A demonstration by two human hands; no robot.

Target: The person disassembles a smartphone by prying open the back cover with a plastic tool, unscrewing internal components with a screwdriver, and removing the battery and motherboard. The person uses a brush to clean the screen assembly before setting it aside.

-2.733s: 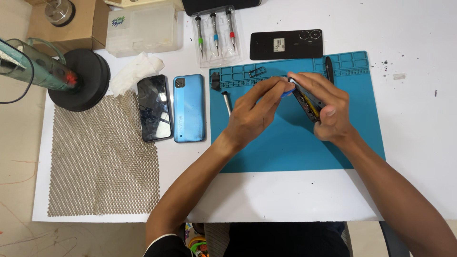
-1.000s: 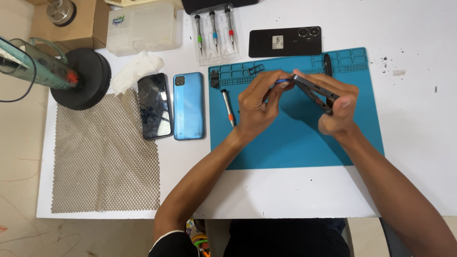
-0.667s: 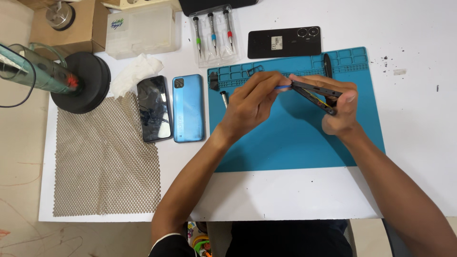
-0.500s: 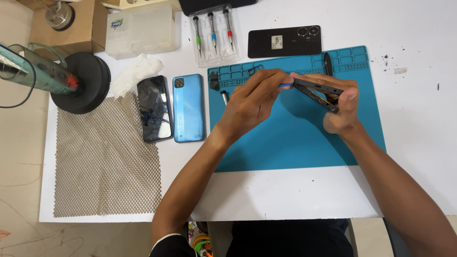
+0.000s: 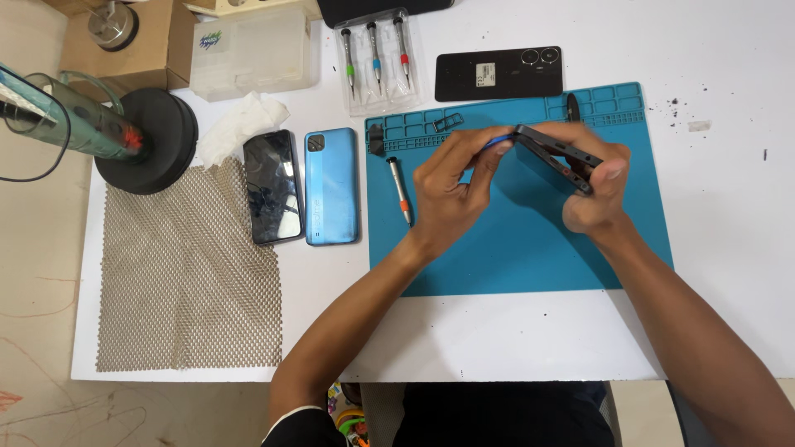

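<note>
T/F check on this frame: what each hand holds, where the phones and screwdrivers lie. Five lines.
1. The right hand grips a dark phone frame tilted above the teal work mat. True.
2. The left hand is flat on the mat. False: it pinches a small blue pick at the frame's edge.
3. The blue phone lies on the mat. False: on the white table, left of it.
4. A slim silver screwdriver lies on the mat. True.
5. The black phone back lies beyond the mat. True.

Tabletop (image 5: pixel 729 273): white, flat, evenly lit from above, with a few dark specks near the far right.
Floor (image 5: pixel 33 314): pale beige, marked with faint reddish scribbles at left.
Light: soft, with weak shadows.
</note>
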